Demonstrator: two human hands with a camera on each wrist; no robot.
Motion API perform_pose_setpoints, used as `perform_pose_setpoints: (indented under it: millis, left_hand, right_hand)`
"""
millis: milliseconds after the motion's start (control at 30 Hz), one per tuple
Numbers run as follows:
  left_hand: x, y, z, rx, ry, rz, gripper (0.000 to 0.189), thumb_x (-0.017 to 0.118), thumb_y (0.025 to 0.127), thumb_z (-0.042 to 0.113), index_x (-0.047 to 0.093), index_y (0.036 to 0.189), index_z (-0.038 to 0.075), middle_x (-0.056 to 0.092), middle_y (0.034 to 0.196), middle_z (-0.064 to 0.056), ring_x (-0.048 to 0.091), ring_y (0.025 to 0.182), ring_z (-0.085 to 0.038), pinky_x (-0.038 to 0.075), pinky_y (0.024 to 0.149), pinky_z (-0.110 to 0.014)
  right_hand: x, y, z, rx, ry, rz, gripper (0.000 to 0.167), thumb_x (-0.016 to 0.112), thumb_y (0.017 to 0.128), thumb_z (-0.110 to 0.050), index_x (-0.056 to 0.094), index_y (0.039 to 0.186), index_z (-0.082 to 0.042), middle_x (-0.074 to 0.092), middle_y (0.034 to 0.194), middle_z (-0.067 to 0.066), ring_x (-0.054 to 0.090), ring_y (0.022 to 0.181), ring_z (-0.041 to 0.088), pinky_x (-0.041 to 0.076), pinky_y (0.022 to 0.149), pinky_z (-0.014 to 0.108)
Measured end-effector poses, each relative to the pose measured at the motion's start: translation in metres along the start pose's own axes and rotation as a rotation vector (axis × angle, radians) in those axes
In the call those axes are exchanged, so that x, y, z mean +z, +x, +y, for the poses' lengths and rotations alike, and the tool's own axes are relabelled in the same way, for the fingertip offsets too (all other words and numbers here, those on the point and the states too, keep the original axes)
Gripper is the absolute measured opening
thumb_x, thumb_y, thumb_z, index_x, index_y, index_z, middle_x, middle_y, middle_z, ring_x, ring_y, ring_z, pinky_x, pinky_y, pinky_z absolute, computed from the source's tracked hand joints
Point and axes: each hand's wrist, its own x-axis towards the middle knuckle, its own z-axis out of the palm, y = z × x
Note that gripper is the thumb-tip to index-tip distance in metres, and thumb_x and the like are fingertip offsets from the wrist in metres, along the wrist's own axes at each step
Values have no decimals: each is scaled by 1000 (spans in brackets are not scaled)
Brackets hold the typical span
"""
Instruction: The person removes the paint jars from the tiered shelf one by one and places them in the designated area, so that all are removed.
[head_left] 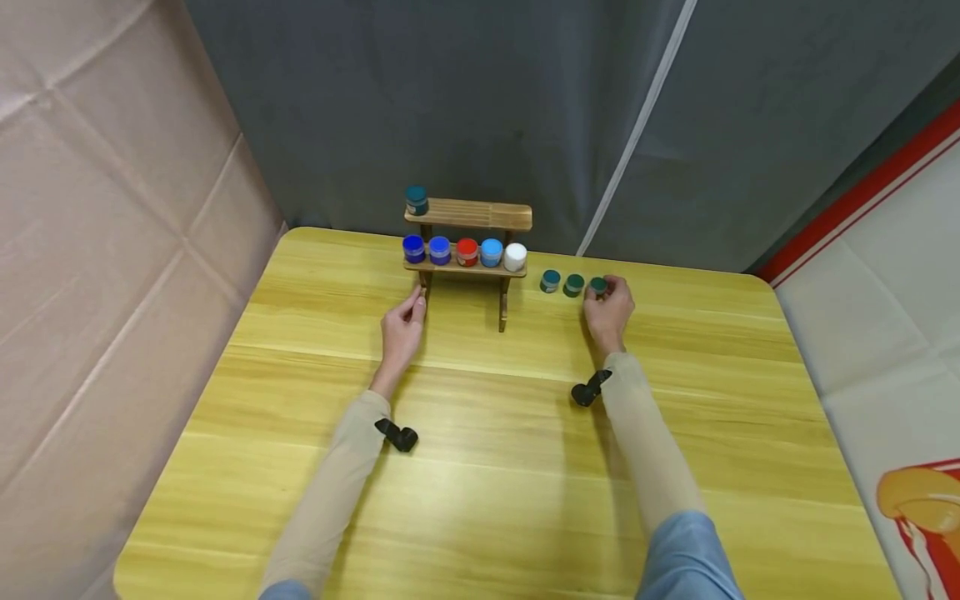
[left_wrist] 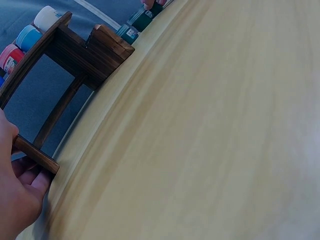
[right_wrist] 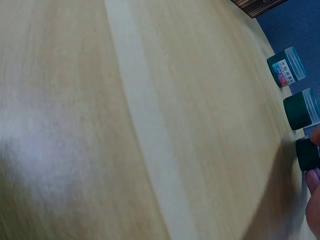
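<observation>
A two-tier wooden rack [head_left: 472, 212] stands near the table's far edge. My left hand [head_left: 402, 333] holds the foot of its left leg [left_wrist: 36, 154] between thumb and fingers. At the far right, my right hand [head_left: 609, 315] pinches a dark green paint jar [head_left: 597, 286] that is at the table's surface. Left of it, in a row, are another green jar [head_left: 573, 286] and a teal jar [head_left: 551, 282]. On the lower tier sit two blue jars [head_left: 439, 250], a red jar [head_left: 467, 252], a light blue jar [head_left: 491, 252] and a white jar [head_left: 515, 257]. One teal jar [head_left: 416, 200] occupies the upper tier's left end.
The yellow wood-grain table [head_left: 480, 467] extends toward me from the rack. Behind it hangs a dark grey curtain [head_left: 420, 92]. Pale padded panels [head_left: 112, 250] border the left side, and a white panel with red trim [head_left: 892, 292] borders the right.
</observation>
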Motion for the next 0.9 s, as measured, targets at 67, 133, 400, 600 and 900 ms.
perform_pose_setpoints:
  millis: [67,133,400,600,900]
  left_hand:
    - [0,0,0,-1,-5,-4,38,61,108,19,63,144,6,65,144,-16,69,126,-36,58,106,-48]
    - [0,0,1,-4,-4,-8,38,60,108,19,63,144,7,65,144,-16,69,126,-36,58,106,-48]
    - [0,0,2,1,3,4,38,61,108,19,63,144,6,65,143,-16,68,128,-35,57,108,-46]
    - [-1,0,1,6,9,8,37,61,108,19,64,143,7,66,142,-17,67,129,-35,57,109,-46]
    - [0,-1,1,4,7,5,38,61,108,19,63,144,6,66,142,-17,67,130,-35,56,109,-46]
  right_hand:
    - [-1,0,0,-4,-6,-4,40,64,100,-9,57,136,8,62,134,28,61,125,42,53,112,49]
    - [-2,0,-1,-9,-1,-2,40,64,100,-9,58,136,8,63,134,28,61,125,42,53,112,49]
    - [-6,13,-21,-70,56,13,43,68,99,-12,59,136,6,63,137,26,60,130,39,50,116,46]
    - [-8,24,-47,-119,71,3,44,68,99,-11,58,138,6,62,138,25,58,131,39,48,119,44]
    - [-5,33,-84,-224,87,-19,42,67,101,-13,58,137,6,62,137,25,59,130,38,49,118,43]
